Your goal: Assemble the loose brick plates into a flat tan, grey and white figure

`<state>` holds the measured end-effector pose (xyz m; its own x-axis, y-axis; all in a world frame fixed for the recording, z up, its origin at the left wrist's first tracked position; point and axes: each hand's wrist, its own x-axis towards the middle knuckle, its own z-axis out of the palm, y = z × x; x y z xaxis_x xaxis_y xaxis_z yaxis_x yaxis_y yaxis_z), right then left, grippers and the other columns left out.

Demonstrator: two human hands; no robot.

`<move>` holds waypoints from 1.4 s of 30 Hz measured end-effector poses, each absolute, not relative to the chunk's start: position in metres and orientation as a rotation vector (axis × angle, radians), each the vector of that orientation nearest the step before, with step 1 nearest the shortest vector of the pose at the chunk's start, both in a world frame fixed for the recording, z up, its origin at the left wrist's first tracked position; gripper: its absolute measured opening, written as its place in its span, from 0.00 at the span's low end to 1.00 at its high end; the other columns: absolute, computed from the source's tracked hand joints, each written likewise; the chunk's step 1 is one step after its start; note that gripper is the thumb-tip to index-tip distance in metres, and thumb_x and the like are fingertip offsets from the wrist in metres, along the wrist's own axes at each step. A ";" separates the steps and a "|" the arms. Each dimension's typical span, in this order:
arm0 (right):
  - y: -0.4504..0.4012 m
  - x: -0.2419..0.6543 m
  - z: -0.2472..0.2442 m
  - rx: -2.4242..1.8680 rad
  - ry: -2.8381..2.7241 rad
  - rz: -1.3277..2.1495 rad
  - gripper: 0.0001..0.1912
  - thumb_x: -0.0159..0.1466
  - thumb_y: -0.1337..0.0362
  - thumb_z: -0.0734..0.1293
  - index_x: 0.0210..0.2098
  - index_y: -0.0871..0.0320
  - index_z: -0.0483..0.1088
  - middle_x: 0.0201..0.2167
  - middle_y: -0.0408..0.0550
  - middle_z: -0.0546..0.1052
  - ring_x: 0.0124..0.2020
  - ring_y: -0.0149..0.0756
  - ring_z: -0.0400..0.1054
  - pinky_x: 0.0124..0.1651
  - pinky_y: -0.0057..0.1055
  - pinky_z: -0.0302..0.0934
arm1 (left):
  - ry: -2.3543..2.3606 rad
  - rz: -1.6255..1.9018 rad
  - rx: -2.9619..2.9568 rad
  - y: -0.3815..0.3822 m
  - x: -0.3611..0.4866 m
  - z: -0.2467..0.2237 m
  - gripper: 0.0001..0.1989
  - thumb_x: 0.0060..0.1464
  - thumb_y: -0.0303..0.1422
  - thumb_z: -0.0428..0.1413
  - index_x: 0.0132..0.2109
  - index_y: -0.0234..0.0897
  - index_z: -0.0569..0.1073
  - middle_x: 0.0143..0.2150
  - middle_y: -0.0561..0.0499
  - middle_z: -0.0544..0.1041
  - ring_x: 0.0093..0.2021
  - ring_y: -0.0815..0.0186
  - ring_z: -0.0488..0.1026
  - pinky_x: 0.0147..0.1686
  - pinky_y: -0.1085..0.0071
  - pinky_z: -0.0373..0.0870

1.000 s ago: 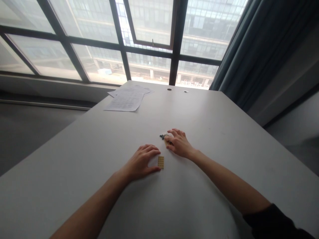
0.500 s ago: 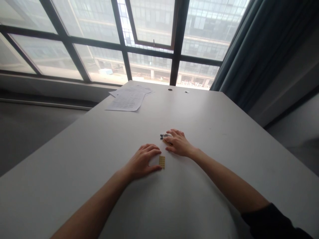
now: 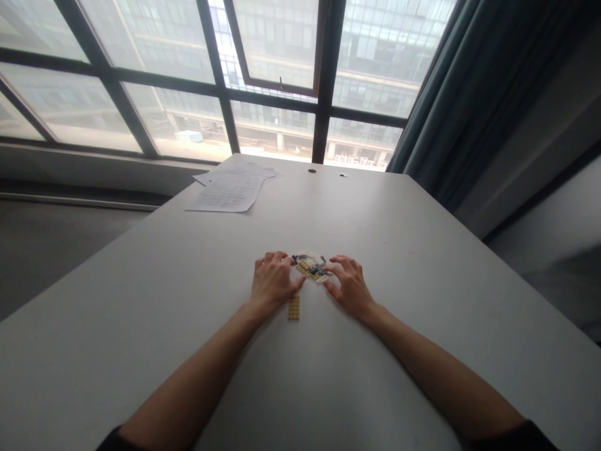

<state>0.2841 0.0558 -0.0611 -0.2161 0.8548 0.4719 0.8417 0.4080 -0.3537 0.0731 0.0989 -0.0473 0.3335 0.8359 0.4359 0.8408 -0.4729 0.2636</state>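
Note:
A small pile of toy building bricks (image 3: 307,268), in tan, white, grey and dark pieces, lies on the white table between my hands. At its left edge is my left hand (image 3: 273,280), fingers curved and thumb apart from them; the fingertips are at a dark piece, and I see nothing held. My right hand (image 3: 351,286) rests at the pile's right edge with fingers spread, its fingertips at or touching the pieces. Nearer to me, just below the left thumb, a tan studded plate (image 3: 293,308) lies flat by itself.
Printed paper sheets (image 3: 228,191) lie at the table's far left. Two small round holes, one a dark cable hole (image 3: 312,171), are near the far edge. Beyond the table stand a large window and a dark curtain (image 3: 434,88) on the right.
My left hand has moved forward from beside the tan plate to the pile's left side. My right hand has drawn off the pile to its right, uncovering the pieces. The view has shifted slightly.

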 end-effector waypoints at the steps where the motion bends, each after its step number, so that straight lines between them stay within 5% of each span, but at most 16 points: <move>1: 0.054 0.284 -0.062 -1.433 -2.049 0.024 0.13 0.61 0.64 0.66 0.46 0.54 0.71 0.52 0.51 0.69 0.58 0.44 0.56 0.60 0.43 0.48 | -1.623 -0.804 -2.531 0.099 0.078 -0.047 0.17 0.47 0.46 0.58 0.38 0.38 0.75 0.44 0.42 0.74 0.48 0.48 0.66 0.48 0.51 0.59; 11: 0.054 0.285 -0.062 -1.450 -1.948 0.068 0.11 0.60 0.64 0.67 0.44 0.54 0.72 0.50 0.50 0.70 0.55 0.43 0.58 0.58 0.42 0.51 | -1.673 -0.869 -2.578 0.102 0.088 -0.045 0.19 0.46 0.49 0.58 0.36 0.37 0.77 0.43 0.40 0.74 0.49 0.47 0.65 0.51 0.48 0.57; 14: 0.055 0.285 -0.063 -1.475 -1.905 0.107 0.11 0.60 0.63 0.67 0.43 0.54 0.72 0.50 0.50 0.70 0.54 0.44 0.59 0.57 0.42 0.52 | -1.837 -1.266 -2.799 0.108 0.075 -0.042 0.21 0.44 0.51 0.59 0.36 0.38 0.78 0.45 0.43 0.76 0.50 0.49 0.67 0.53 0.51 0.59; 19: 0.057 0.287 -0.065 -1.500 -1.869 0.152 0.10 0.60 0.63 0.67 0.42 0.54 0.73 0.49 0.51 0.70 0.52 0.44 0.60 0.57 0.44 0.53 | -1.945 -2.254 -2.976 0.107 0.052 -0.040 0.28 0.54 0.52 0.44 0.43 0.35 0.76 0.49 0.41 0.76 0.53 0.53 0.70 0.50 0.56 0.67; 22: 0.057 0.287 -0.065 -1.500 -1.872 0.153 0.10 0.60 0.63 0.67 0.42 0.54 0.73 0.49 0.51 0.70 0.53 0.45 0.60 0.57 0.45 0.52 | -1.841 -2.456 -3.011 0.100 0.039 -0.038 0.24 0.53 0.50 0.48 0.41 0.35 0.77 0.51 0.41 0.75 0.55 0.52 0.69 0.52 0.55 0.67; 30: 0.055 0.286 -0.064 -1.483 -1.906 0.116 0.11 0.60 0.64 0.67 0.43 0.54 0.73 0.50 0.51 0.70 0.53 0.45 0.59 0.57 0.44 0.52 | -1.308 -0.921 -3.061 0.075 0.007 -0.027 0.18 0.46 0.47 0.61 0.42 0.43 0.75 0.52 0.46 0.73 0.56 0.53 0.64 0.56 0.54 0.60; 42: 0.051 0.285 -0.063 -1.457 -1.972 0.055 0.11 0.61 0.63 0.66 0.43 0.53 0.72 0.50 0.50 0.70 0.56 0.45 0.57 0.58 0.43 0.51 | -1.070 -0.629 -3.038 0.059 0.055 -0.032 0.18 0.46 0.44 0.62 0.43 0.42 0.73 0.54 0.46 0.71 0.59 0.50 0.60 0.58 0.51 0.55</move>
